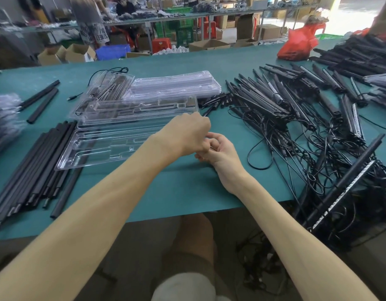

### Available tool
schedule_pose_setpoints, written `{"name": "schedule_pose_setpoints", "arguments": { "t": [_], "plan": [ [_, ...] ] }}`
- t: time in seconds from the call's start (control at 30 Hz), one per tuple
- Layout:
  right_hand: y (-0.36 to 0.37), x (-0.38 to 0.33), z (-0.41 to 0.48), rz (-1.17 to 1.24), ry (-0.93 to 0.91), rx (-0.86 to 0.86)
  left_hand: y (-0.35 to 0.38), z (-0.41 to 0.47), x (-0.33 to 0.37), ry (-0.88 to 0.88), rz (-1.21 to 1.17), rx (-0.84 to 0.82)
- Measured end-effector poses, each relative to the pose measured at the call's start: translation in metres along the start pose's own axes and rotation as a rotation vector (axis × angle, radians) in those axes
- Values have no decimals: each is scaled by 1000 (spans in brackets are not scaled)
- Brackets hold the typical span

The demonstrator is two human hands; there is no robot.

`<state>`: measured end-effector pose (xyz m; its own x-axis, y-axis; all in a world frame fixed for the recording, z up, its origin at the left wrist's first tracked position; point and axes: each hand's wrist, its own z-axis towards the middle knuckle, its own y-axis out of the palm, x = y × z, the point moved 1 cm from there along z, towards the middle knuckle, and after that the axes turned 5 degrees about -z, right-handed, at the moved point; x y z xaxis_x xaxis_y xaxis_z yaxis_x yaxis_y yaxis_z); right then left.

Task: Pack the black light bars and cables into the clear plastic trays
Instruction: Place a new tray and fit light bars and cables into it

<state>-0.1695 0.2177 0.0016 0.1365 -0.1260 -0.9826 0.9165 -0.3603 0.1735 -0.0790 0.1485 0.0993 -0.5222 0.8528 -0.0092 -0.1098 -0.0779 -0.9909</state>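
— So, how far along is the packing?

— Early, I'd judge. The nearest clear tray (96, 148), at nine o'clock from the hands, lies bare on the counter (187, 187). Behind it, at eleven o'clock, another tray (105, 94) seems to have dark parts and a cable in it, beside a stack of trays (174, 83) at twelve.

— And the light bars?

— Mostly unpacked: a big tangled heap of light bars and cables (285, 114) sprawls from one to four o'clock, and loose black tubes (31, 168) wait at eight o'clock.

— What are the hands doing?

— They meet mid-counter. The left hand (187, 135) has its fingers curled down over the right hand (220, 151), which lies palm-up with fingers half curled. Whether either pinches anything, I cannot tell.
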Motion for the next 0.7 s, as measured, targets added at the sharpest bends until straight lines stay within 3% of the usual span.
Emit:
{"name": "schedule_pose_setpoints", "arguments": {
  "t": [0.7],
  "plan": [
    [1, -3, -3, -6, 20, -14, 11, -2, -13, -68, -128, 17]
  ]
}}
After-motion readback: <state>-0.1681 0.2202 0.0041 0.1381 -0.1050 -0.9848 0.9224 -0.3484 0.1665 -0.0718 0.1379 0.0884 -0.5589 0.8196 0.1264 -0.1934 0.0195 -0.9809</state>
